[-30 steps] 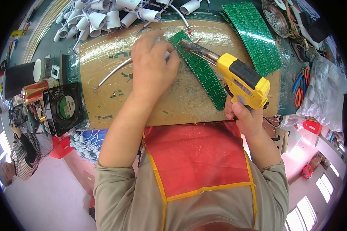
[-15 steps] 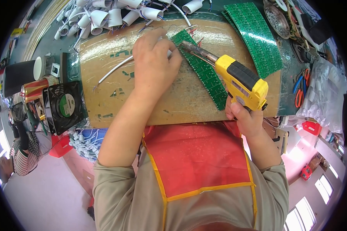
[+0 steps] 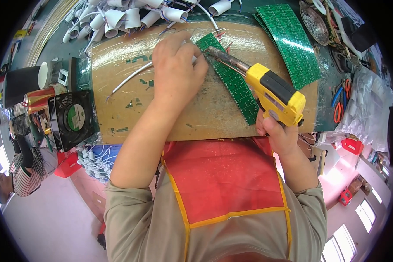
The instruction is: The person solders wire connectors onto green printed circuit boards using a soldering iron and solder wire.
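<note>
My right hand point(image 3: 275, 131) grips a yellow and black soldering gun point(image 3: 280, 98) by its handle. The gun's metal barrel points up and left, with its tip at the upper end of a long green circuit board panel point(image 3: 236, 85). That panel lies slanted on a brown cardboard sheet point(image 3: 131, 118). My left hand point(image 3: 179, 72) is closed around a white cable point(image 3: 133, 75) beside the panel's upper end. The cable's free end, with thin bare wires, sticks out to the left. My fingers hide the part of the cable nearest the tip.
White lamp holders point(image 3: 131, 18) with wires are heaped along the back. More green panels point(image 3: 288, 46) lie at the back right, near a metal dish point(image 3: 314, 24). Scissors point(image 3: 339, 109) and plastic bags point(image 3: 367, 105) are at right. A black fan point(image 3: 72, 118) stands left; another person point(image 3: 26, 174) sits beyond.
Almost nothing differs. Both hands, the soldering gun and the panel keep nearly the same places, with only a very slight shift of the whole view.
</note>
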`<state>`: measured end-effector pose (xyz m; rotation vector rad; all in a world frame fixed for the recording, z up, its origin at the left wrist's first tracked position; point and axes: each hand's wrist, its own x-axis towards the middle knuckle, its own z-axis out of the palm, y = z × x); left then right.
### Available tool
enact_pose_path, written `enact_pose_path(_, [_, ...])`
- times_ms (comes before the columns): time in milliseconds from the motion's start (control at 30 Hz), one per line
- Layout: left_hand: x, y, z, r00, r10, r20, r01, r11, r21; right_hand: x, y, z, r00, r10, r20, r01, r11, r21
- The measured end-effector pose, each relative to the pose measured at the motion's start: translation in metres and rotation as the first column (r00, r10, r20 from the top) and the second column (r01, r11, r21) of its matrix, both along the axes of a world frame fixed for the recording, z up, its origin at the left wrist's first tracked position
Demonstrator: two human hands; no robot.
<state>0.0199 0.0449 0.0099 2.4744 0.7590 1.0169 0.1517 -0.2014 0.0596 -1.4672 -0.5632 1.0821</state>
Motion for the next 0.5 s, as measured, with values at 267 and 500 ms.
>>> enact_pose_path(267, [0.0, 0.0, 0.001, 1.0, -0.003, -0.001, 0.003, 1.0, 0.02, 0.004, -0.003, 0.001, 0.992, -0.104, -0.065, 0.11, 0.989, 0.102])
enact_pose_path(500, [-0.002, -0.002, 0.003, 0.998, 0.024, -0.053, -0.024, 1.0, 0.003, 0.012, -0.012, -0.008, 0.989, -0.11, -0.102, 0.126, 0.978, 0.168])
